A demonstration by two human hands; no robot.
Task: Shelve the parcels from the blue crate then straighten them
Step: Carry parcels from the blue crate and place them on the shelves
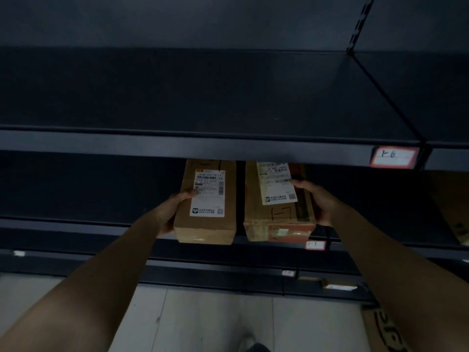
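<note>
Two brown cardboard parcels lie side by side on a dark metal shelf (76,224), each with a white shipping label on top. My left hand (172,212) grips the left side of the left parcel (210,224), thumb on its top. My right hand (314,201) holds the right side of the right parcel (279,219), thumb across its label edge. Both parcels stick out slightly over the shelf's front edge, with a narrow gap between them. The blue crate is not in view.
An upper shelf (203,97) lies bare, with a red-bordered tag (393,156) on its front edge. A smaller tag (314,245) marks the parcels' shelf. Another carton (454,212) sits at the right, and a printed box (383,329) stands on the tiled floor.
</note>
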